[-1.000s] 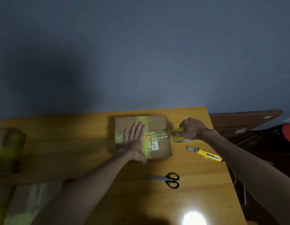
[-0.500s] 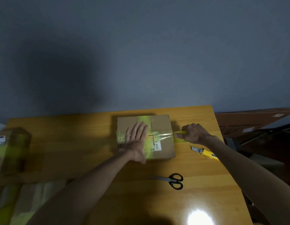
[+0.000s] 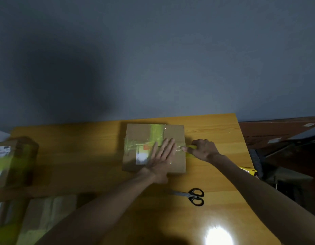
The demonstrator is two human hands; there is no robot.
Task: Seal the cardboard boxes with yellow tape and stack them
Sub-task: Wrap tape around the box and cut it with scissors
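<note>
A brown cardboard box [image 3: 138, 133] lies flat in the middle of the wooden table [image 3: 82, 156], with yellow tape running across its top and a white label on it. My left hand [image 3: 162, 156] presses flat on the box's top, fingers straight and spread. My right hand [image 3: 201, 149] is at the box's right edge and grips the yellow tape roll [image 3: 191, 147], most of which is hidden under the fingers. A strip of tape stretches from the roll onto the box top.
Black-handled scissors [image 3: 193, 196] lie on the table in front of the box. A yellow utility knife [image 3: 247, 170] sits near the right edge. Taped cardboard boxes [image 3: 10, 160] stand at the far left, blurred. Dark clutter lies beyond the table's right side.
My left hand has slid right across the box top, uncovering the white label. My right hand has moved in against the box's right edge with the tape. The camera shifted.
</note>
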